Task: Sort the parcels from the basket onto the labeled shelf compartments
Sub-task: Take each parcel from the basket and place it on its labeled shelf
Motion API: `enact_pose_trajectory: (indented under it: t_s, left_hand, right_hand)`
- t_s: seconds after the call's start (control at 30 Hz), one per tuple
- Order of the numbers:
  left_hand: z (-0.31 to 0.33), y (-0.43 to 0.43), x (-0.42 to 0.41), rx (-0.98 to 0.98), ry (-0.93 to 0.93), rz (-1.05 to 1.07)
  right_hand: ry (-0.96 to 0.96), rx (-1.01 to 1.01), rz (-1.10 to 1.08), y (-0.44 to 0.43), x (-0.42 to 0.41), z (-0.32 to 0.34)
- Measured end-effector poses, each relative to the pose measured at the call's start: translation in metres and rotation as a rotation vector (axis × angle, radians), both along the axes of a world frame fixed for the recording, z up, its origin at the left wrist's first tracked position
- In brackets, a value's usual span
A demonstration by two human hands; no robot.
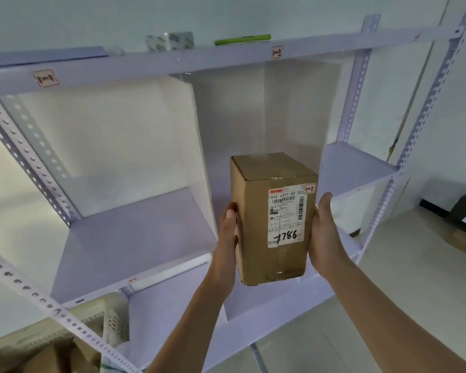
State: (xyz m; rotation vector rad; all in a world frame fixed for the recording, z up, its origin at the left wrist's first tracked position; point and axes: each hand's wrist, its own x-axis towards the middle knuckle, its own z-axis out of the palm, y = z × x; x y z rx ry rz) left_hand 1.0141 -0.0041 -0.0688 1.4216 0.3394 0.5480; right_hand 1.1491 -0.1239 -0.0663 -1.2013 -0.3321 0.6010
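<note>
Held upright between both hands: a tall brown parcel (272, 216), left hand (228, 232) pressed flat to its left face, right hand (324, 232) clasping its right side. Raised in front of the right-hand compartment of the white shelf (135, 238), beneath the "1-2" tag (276, 52) on the beam above (a matching "1-2" sticker (309, 189) sat on the parcel's shipping label, with "7786" handwritten lower down). Marked "1-1" (45, 78): the left compartment. Low at left, partly seen behind the frame: a pale basket (102, 321).
</note>
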Motion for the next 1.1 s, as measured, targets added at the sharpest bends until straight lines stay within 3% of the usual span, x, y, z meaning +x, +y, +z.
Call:
enact_pose_trajectory:
  t_s: [0.33,0.77,1.1]
  left_hand:
    - [0.020,-0.010,0.052,-0.005,-0.039,0.357]
    - [-0.019,-0.004,0.077,-0.060,-0.049,0.408]
    - [-0.033,0.056,0.109,-0.129,-0.030,0.448]
  right_hand:
    - [-0.074,0.091,0.236,0.025,0.062,0.031]
    - [-0.161,-0.094,0.351,0.048,0.091,-0.015]
    - [-0.101,-0.073,0.433,0.101,0.116,-0.012]
